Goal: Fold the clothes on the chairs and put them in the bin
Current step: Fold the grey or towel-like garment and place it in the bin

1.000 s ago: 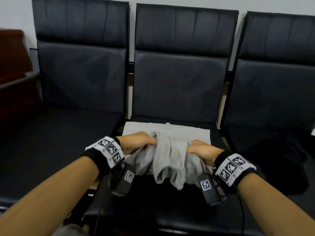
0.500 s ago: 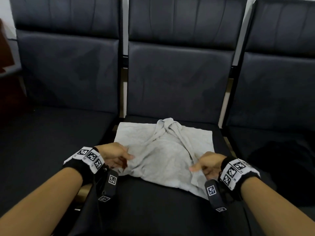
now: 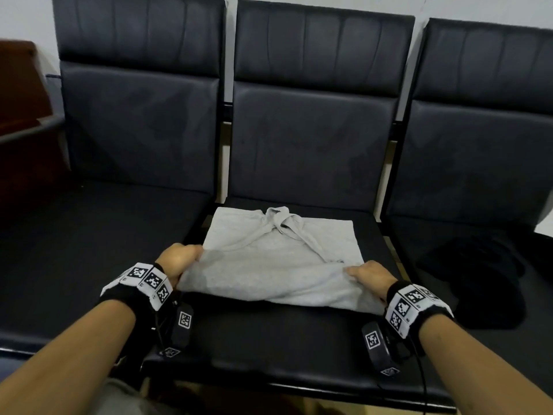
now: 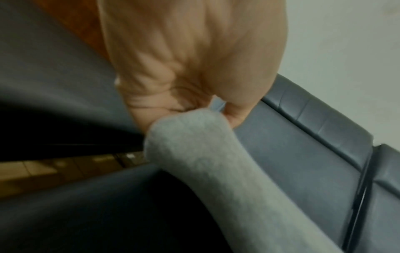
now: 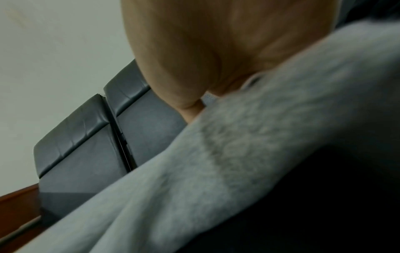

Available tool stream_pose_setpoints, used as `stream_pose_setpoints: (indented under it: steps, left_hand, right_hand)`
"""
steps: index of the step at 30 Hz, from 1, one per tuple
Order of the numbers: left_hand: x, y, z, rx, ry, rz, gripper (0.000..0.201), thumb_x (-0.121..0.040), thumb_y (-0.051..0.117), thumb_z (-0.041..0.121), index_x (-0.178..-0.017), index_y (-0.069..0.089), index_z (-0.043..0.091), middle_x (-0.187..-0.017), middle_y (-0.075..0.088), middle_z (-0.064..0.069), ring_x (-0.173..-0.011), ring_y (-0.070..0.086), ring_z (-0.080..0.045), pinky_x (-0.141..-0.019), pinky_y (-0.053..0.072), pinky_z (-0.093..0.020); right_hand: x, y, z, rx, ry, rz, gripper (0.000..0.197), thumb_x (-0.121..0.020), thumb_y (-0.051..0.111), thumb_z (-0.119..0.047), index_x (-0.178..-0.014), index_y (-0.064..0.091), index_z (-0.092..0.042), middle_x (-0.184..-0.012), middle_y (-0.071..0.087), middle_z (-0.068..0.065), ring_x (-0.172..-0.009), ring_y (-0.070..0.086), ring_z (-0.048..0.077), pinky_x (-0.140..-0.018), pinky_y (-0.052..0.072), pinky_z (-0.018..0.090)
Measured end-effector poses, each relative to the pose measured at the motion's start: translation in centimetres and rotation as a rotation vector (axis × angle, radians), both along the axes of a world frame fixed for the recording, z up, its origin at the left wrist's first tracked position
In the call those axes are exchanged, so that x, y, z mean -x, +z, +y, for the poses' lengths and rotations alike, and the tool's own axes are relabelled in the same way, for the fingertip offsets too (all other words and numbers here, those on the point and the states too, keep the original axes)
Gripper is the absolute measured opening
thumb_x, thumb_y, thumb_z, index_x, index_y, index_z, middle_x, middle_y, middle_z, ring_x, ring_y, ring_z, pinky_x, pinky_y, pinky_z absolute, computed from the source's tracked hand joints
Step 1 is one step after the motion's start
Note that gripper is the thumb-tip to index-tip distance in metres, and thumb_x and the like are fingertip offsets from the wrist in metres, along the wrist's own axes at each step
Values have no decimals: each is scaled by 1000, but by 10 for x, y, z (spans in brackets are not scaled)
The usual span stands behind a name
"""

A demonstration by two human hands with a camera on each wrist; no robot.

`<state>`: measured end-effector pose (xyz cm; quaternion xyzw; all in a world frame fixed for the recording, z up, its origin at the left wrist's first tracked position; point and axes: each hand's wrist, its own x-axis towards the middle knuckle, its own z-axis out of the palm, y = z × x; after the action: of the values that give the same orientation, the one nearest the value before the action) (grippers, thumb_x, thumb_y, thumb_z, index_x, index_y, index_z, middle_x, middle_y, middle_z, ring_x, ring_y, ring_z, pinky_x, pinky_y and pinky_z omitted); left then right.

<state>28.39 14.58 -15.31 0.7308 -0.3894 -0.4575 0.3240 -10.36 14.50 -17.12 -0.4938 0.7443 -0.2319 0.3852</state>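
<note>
**Near hem lifted for the next fold**

Both hands have gone from resting open-fingered at the garment's corners half a second ago to gripping them, and the near edge has come up off the seat.

Closest to me, the left hand [image 3: 179, 259] has its fingers and thumb curled round the near-left corner of the soft light-grey knit garment [image 3: 278, 259]; the left wrist view shows the cloth bunched tight into the fist. The right hand [image 3: 369, 275] pinches the near-right corner the same way, thumb on top, fabric wrapped under the palm. Holding the two corners well apart keeps the hem taut and straight, which I take to be the point: a stretched edge should carry over cleanly and land square, not sag in the middle.

Beyond the hands, the rest of the garment lies flat on the black padded seat of the middle chair [image 3: 269, 339], its sides already tucked in to a rough rectangle, with a twisted strip of the same grey cloth heaped on top toward the back. That loose strip could shift or bulge under the fold if the hem is brought over it quickly.

To the right, a dark black garment [image 3: 478, 274] lies crumpled on the next seat, evidently awaiting its turn. Farther back stand the three black chair backs [image 3: 317, 139] against a pale wall. No bin shows in any view, so the putting-away is some way off.
</note>
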Motion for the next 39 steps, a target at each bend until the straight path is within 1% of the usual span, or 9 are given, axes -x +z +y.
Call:
stream_pose_setpoints:
  steps: [3,6,11,16,22,25,28,36,39]
  left_hand:
    - [-8,-12,14,-69,-55,-139,37,-55,66,25,-82,66,-2,-86,64,-16,-84,64,-34,-68,53,-37]
    - [-6,-16,17,-49,-60,-164,24,-71,70,21,-72,63,-2,-74,59,-14,-67,58,-29,-55,45,-30]
    - [-12,-26,19,47,-107,-232,34,-82,74,32,-66,60,6,-67,60,-12,-67,60,-27,-63,51,-37]
    - [-12,-26,27,137,-67,-267,28,-90,63,27,-72,59,6,-74,58,-12,-73,58,-28,-66,49,-35]
    - [-21,-11,43,75,11,-78,15,-80,63,12,-80,60,-2,-75,55,-18,-68,58,-32,-64,51,-40]
    - [-27,-10,55,-220,-224,-224,28,-59,72,13,-80,61,-2,-70,54,-16,-56,55,-25,-53,50,-30]
    - [-25,6,44,-235,-283,-346,24,-56,78,10,-74,64,2,-67,55,-12,-62,54,-21,-54,47,-26]
    - [47,51,-50,131,-328,-456,12,-84,64,12,-94,68,6,-91,71,-12,-89,69,-25,-77,59,-36]
    - [67,34,-90,138,-519,-676,25,-95,53,20,-106,69,4,-113,67,-14,-106,62,-31,-91,51,-38]
  right_hand:
    - [7,-7,18,-61,30,-126,35,-64,89,-24,-83,64,-8,-84,62,0,-83,60,16,-70,47,26]
    - [12,-16,22,-51,-15,-41,55,-50,85,1,-99,63,-11,-107,56,6,-103,54,22,-82,48,28]
    - [12,-27,29,130,1,59,6,-77,78,-12,-74,74,-11,-79,71,3,-83,63,15,-87,51,33]
    - [16,-26,29,227,-64,207,45,-92,62,-35,-52,53,-17,-57,53,0,-69,54,25,-65,43,28]
    - [22,-28,32,103,-38,306,44,-98,48,-43,-67,59,-14,-83,63,14,-91,60,33,-81,45,32]
    - [18,-27,33,-6,-28,390,44,-98,47,-42,-106,64,-2,-121,61,22,-113,57,35,-90,43,32]
    - [9,-8,28,-9,-134,444,50,-94,51,-33,-129,46,2,-131,53,25,-120,53,38,-97,44,38]
    - [-73,33,-44,199,177,278,12,-85,62,-22,-97,65,-19,-105,66,3,-103,60,22,-84,46,24]
    - [-105,22,-83,158,347,233,26,-92,56,-30,-117,60,-22,-124,62,2,-118,56,23,-96,43,27]
